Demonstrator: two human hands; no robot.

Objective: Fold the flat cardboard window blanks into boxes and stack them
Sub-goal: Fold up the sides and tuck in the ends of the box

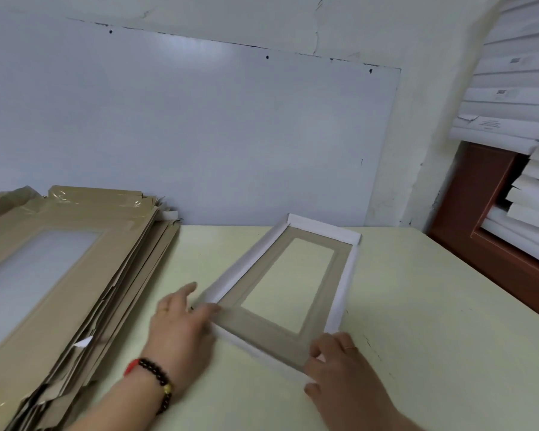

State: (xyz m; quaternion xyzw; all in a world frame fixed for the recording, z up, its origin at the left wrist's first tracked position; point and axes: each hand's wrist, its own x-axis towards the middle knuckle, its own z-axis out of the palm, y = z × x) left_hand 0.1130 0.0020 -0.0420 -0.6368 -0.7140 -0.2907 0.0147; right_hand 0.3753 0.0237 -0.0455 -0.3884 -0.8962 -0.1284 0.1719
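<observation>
While the blank (288, 293) lies flat at lower centre of the table (417, 306), its window up and white side flaps already raised, I judge I am mid-fold on its near end. My left hand (181, 331) presses the near-left corner with fingers spread straight; my right hand (343, 365) pinches the near-right corner. Next I would need to lift the near flap and tuck it. Unfolded blanks (59, 275) are stacked at left; finished white boxes (517, 88) pile at upper right.
</observation>
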